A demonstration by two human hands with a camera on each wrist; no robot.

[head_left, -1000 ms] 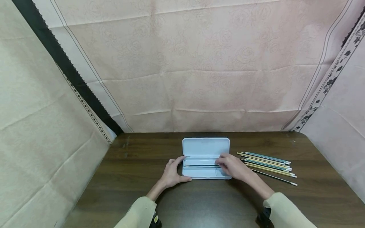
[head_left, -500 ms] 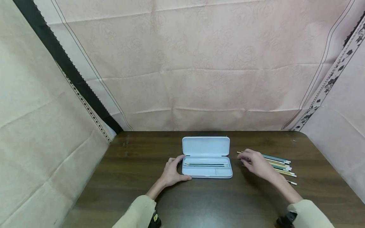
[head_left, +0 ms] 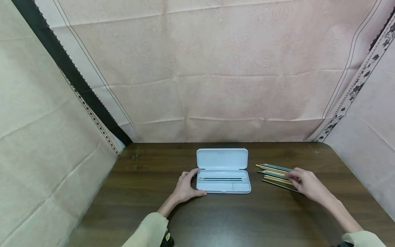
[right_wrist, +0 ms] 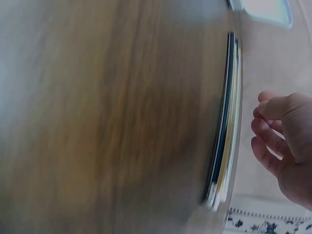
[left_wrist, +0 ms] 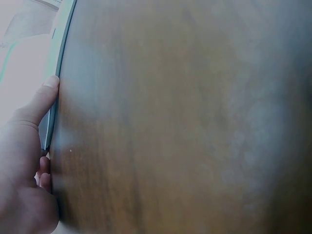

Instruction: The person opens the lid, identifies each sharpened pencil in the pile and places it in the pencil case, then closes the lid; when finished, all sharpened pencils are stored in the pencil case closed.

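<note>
A light-blue pencil case [head_left: 214, 187] lies on the table with its lid [head_left: 222, 159] raised at the back. At least two pencils [head_left: 222, 178] rest lengthwise in its tray. My left hand [head_left: 185, 189] grips the case's left end, thumb at the front edge and fingers at the back corner; in the left wrist view the thumb presses the case edge [left_wrist: 61, 44]. My right hand [head_left: 308, 184] is over the right part of a bunch of loose pencils [head_left: 273, 171], hiding their ends. In the right wrist view its bent fingers hold nothing and appear above the pencils [right_wrist: 225, 131].
The loose pencils, yellow, teal and dark, lie right of the case on the brown wooden table [head_left: 222, 219]. A pale patterned cloth [head_left: 216, 75] hangs behind the table, and more cloth borders it on both sides.
My right hand has left the pencil case and moved right, past the near ends of the loose pencils to their right part. The left hand keeps its grip on the case.
</note>
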